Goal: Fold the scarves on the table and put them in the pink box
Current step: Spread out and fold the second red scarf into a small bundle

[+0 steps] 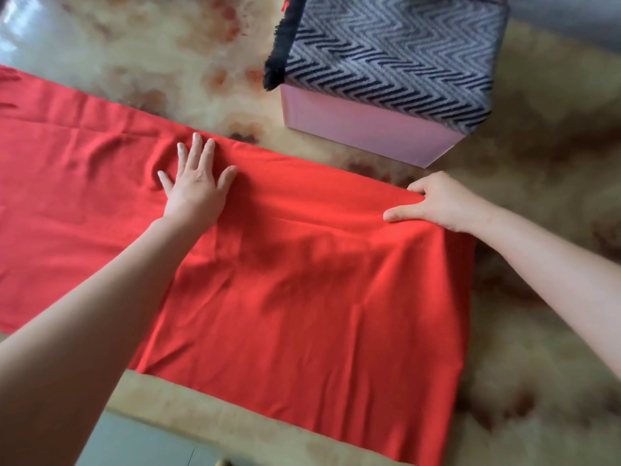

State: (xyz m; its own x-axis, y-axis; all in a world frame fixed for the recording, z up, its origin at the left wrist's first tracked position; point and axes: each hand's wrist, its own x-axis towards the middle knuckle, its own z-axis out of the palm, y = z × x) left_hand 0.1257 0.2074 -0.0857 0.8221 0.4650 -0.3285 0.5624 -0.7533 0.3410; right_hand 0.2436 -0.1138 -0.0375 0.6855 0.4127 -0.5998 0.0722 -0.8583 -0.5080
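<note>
Your left hand (196, 188) lies flat on the red scarf (302, 297), fingers straight and spread — it holds nothing. Your right hand (443, 203) pinches the scarf's far right corner, thumb on top and fingers curled under the cloth. The scarf is spread across the marbled table (537, 297), extending past the left edge of view. The pink box (363, 132) stands just beyond it — a grey zigzag scarf (396, 58) fills the top.

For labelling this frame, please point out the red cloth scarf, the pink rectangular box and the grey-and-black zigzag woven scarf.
red cloth scarf (302, 297), head view, flat middle.
pink rectangular box (363, 127), head view, near side wall.
grey-and-black zigzag woven scarf (396, 62), head view, top surface.
</note>
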